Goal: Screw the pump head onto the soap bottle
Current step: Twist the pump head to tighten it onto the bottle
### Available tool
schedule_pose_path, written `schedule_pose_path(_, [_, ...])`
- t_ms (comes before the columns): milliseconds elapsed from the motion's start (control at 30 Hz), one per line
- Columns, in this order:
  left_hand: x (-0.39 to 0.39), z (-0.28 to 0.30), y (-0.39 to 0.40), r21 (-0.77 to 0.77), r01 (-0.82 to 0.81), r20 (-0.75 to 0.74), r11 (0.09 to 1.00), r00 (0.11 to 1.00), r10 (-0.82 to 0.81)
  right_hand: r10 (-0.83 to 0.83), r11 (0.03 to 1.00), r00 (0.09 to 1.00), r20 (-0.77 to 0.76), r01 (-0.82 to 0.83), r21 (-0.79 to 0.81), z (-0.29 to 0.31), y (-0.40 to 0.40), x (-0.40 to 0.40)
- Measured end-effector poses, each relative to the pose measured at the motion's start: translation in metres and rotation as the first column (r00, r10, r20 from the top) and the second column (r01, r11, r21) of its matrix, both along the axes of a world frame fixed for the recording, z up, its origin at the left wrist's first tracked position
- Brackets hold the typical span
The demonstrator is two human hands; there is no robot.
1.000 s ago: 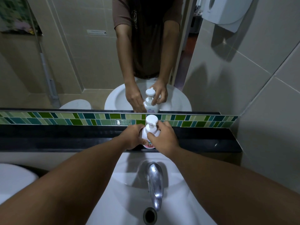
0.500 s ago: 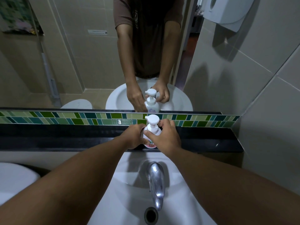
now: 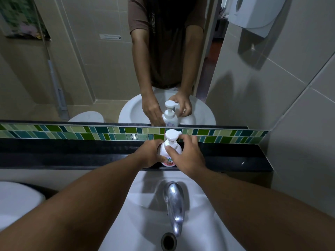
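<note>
A small white soap bottle (image 3: 167, 154) with a pink label stands upright on the black ledge (image 3: 72, 153) behind the basin. Its white pump head (image 3: 172, 135) sits on top, the nozzle pointing right. My left hand (image 3: 150, 154) wraps the bottle's left side. My right hand (image 3: 186, 153) is at the pump's collar, thumb on the front and fingers curled round the right side behind the nozzle. The mirror above repeats both hands and the bottle.
A chrome tap (image 3: 174, 200) juts over the white basin (image 3: 199, 223), with the drain (image 3: 168, 241) below it. A green tile strip (image 3: 90, 134) runs under the mirror. A white toilet rim (image 3: 16, 201) lies at the left. A white dispenser (image 3: 253, 13) hangs top right.
My right hand has turned round the pump collar, its fingers spread further to the right. The nozzle now shows at the right. The left hand and bottle stay put.
</note>
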State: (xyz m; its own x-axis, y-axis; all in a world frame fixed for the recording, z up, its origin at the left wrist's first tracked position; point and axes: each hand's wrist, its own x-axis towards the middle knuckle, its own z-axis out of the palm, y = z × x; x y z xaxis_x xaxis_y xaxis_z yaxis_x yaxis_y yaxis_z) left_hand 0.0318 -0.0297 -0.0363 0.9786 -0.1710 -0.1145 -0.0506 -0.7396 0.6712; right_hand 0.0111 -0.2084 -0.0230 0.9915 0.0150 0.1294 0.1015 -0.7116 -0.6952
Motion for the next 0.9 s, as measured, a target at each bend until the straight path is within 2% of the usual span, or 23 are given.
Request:
schedule_pose_path(100, [0.001, 0.0, 0.0, -0.002, 0.0, 0.006, 1.0, 1.0, 0.0, 0.084, 0.996, 0.996, 0.005, -0.083, -0.009, -0.002, 0.002, 0.002])
schedule_pose_path(267, [0.001, -0.002, 0.001, -0.005, 0.004, 0.014, 1.0, 1.0, -0.004, -0.088, 0.991, 0.996, 0.031, 0.091, -0.098, 0.002, 0.005, 0.0])
schedule_pose_path(600, [0.003, -0.001, 0.0, 0.01, 0.0, -0.001, 1.0, 1.0, 0.0, 0.094, 0.995, 0.994, 0.059, -0.092, -0.04, -0.004, 0.002, 0.0])
schedule_pose_path(733, [0.002, -0.002, 0.0, 0.01, 0.004, 0.014, 1.0, 1.0, -0.005, 0.093, 0.994, 0.993, 0.075, -0.088, -0.065, -0.002, 0.006, 0.005])
schedule_pose_path(900, [0.001, -0.003, -0.001, -0.001, 0.005, 0.02, 1.0, 1.0, -0.005, 0.084, 0.995, 0.996, 0.017, -0.083, -0.056, 0.003, 0.009, 0.011])
